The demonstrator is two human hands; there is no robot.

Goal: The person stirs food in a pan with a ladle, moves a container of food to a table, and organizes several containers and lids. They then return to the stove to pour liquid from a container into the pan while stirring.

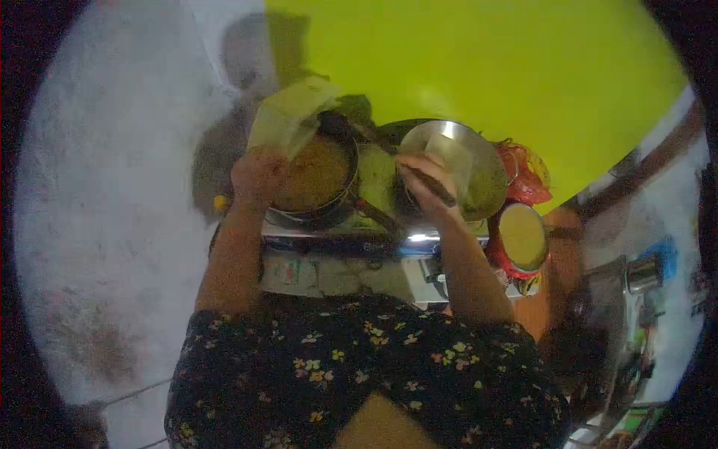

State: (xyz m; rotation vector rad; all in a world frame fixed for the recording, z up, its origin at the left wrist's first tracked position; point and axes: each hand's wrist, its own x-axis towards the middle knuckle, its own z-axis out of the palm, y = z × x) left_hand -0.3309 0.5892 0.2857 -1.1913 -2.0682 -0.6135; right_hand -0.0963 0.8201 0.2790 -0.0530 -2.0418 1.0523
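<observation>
our left hand [258, 176] is closed around the lower end of a pale, translucent container [292, 112], which we hold tilted over the left side of a round, dark-rimmed pan [353, 161]; blur hides whether it is stiff or soft. our right hand [428, 179] is closed on the brown handle of a long, dark utensil [430, 183], which slants across to the pan, its dark head at the far side; we cannot tell whether that head touches the orange-brown food [314, 176] spread inside.

the pan sits on the left part of a silver stove with a dark front strip [351, 247], its dark handle with a red section pointing towards our right forearm. behind and beside our right hand, on the stove's right part, is a wide, shiny, round metal vessel [490, 168]. to its right we see a crumpled red plastic bag [529, 179], and nearer us a round tub with a pale yellow top and red side [523, 236]. a flat yellow-green wall [479, 60] rises beyond.
</observation>
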